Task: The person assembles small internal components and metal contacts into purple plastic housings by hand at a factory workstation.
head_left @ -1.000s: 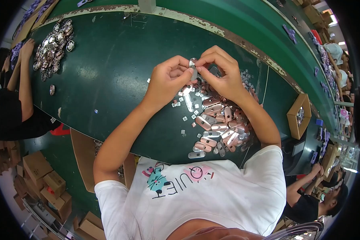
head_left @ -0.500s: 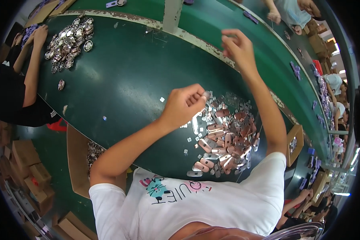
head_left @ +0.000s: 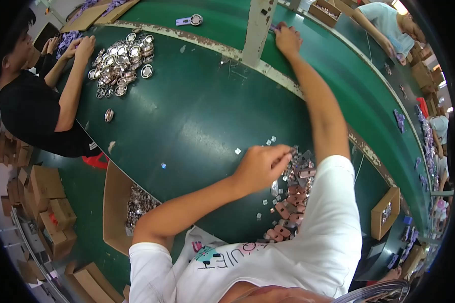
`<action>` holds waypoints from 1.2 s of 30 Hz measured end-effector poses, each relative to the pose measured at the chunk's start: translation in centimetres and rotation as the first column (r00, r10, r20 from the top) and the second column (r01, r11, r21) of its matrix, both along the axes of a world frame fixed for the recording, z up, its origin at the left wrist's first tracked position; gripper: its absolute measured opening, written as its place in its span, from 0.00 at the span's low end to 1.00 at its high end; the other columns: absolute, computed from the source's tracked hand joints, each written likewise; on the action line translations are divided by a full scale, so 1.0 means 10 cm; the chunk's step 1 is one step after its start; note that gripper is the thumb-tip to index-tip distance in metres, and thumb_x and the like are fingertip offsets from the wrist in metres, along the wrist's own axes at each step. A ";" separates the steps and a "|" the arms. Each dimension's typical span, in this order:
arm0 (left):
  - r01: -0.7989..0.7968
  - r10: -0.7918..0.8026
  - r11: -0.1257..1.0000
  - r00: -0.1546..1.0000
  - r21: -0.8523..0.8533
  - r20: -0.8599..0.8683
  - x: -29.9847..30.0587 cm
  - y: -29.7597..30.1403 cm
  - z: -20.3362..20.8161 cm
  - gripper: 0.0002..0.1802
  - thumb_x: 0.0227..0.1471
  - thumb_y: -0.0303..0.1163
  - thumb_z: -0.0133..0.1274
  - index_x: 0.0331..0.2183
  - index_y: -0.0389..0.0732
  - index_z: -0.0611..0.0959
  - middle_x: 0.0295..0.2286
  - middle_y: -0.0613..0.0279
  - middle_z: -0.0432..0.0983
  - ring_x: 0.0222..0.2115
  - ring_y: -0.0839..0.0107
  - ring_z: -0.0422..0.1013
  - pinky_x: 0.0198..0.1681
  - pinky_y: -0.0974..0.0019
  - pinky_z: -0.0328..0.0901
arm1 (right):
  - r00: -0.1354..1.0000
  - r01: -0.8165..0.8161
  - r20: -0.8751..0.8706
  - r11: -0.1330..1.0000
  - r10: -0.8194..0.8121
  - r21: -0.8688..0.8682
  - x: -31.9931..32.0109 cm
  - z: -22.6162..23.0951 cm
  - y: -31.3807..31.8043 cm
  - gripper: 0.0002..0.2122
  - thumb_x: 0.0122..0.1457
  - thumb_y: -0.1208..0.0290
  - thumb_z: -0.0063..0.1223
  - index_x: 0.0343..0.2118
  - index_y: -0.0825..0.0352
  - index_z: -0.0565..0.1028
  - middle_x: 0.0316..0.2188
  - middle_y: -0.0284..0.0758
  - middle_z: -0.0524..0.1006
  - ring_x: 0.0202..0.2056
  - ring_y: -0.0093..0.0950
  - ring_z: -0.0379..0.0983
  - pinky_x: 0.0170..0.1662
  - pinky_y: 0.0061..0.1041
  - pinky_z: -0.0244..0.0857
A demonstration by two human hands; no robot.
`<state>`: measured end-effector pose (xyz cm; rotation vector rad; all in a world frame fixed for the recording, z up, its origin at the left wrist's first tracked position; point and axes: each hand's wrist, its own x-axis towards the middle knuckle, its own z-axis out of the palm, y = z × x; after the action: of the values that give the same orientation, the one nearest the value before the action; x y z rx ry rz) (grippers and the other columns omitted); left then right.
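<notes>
My left hand point(head_left: 262, 169) hovers at the left edge of a heap of small clear pieces and rounded metal plates point(head_left: 298, 194), copper-coloured and silvery. Its thumb and fingers are pinched together; whatever is between them is too small to make out. Stretched far across the table, my right hand point(head_left: 288, 40) is over the green belt beside a post. Its fingers curl over a purple piece point(head_left: 273, 27), of which only an end shows. My right upper arm and sleeve hide part of the heap.
A pale metal post point(head_left: 256, 35) rises from the chipped rail. Round metal parts point(head_left: 120, 65) are heaped at the far left, near a person in black point(head_left: 40, 111). A cardboard box of small parts point(head_left: 117, 202) stands by the table's left edge; a smaller box point(head_left: 385, 214) is at right.
My right hand has reached farther out, onto the purple piece on the belt. My left hand stays by the heap, pinched. The whole view has shifted, so table things appear farther right and lower.
</notes>
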<state>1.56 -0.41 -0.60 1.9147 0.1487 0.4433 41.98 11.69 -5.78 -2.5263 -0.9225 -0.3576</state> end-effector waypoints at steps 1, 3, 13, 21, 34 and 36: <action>0.027 -0.034 0.976 0.999 -0.216 -0.027 0.03 0.01 -0.01 0.08 0.53 0.29 0.54 0.33 0.34 0.81 0.24 0.61 0.79 0.21 0.76 0.75 0.22 0.72 0.68 | 0.987 -0.157 0.005 0.975 0.159 0.156 0.09 -0.04 -0.18 0.18 0.57 0.60 0.49 0.52 0.48 0.66 0.45 0.45 0.72 0.46 0.45 0.68 0.49 0.46 0.61; 0.011 -0.023 0.825 1.000 -0.565 -0.013 0.02 0.07 -0.05 0.09 0.54 0.26 0.50 0.32 0.28 0.78 0.22 0.61 0.77 0.25 0.75 0.76 0.24 0.73 0.71 | 0.947 -0.322 0.078 0.898 0.313 0.301 -0.40 0.21 -0.40 0.17 0.54 0.70 0.54 0.47 0.59 0.70 0.37 0.41 0.75 0.39 0.38 0.72 0.41 0.33 0.67; 0.030 -0.227 0.673 0.959 -0.739 -0.168 -0.03 0.16 0.02 0.11 0.57 0.28 0.47 0.37 0.29 0.76 0.30 0.52 0.79 0.28 0.69 0.78 0.28 0.76 0.72 | 0.413 -0.097 -0.517 0.601 0.750 0.794 -2.41 1.07 -2.46 0.21 0.54 0.77 0.56 0.52 0.71 0.68 0.43 0.36 0.74 0.40 0.19 0.69 0.40 0.17 0.65; 0.134 -0.407 0.598 0.900 -0.790 -0.156 0.01 0.05 0.10 0.15 0.59 0.28 0.42 0.42 0.26 0.74 0.33 0.53 0.77 0.34 0.66 0.77 0.38 0.71 0.74 | 0.459 -0.219 -0.453 0.591 0.765 0.776 -2.76 0.92 -2.60 0.21 0.48 0.84 0.59 0.48 0.73 0.71 0.46 0.38 0.71 0.47 0.24 0.68 0.51 0.23 0.63; 0.160 -0.436 0.580 0.889 -0.799 -0.138 -0.01 0.09 0.10 0.15 0.60 0.31 0.45 0.41 0.28 0.76 0.34 0.54 0.76 0.34 0.67 0.76 0.39 0.71 0.74 | 0.574 -0.343 -0.437 0.688 0.692 0.640 -2.77 0.77 -2.56 0.20 0.48 0.84 0.59 0.47 0.71 0.72 0.46 0.40 0.71 0.49 0.28 0.68 0.52 0.25 0.62; 0.165 -0.416 0.579 0.902 -0.799 -0.116 -0.01 0.07 0.09 0.14 0.58 0.31 0.48 0.40 0.28 0.76 0.33 0.55 0.77 0.34 0.68 0.76 0.37 0.72 0.74 | 0.571 -0.333 -0.446 0.691 0.689 0.641 -2.77 0.75 -2.57 0.20 0.47 0.84 0.59 0.47 0.72 0.72 0.46 0.40 0.71 0.49 0.28 0.68 0.52 0.25 0.62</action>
<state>1.41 0.30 0.33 1.0760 0.1734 -0.1544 14.26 -14.03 1.74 -1.5621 -1.0548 0.4487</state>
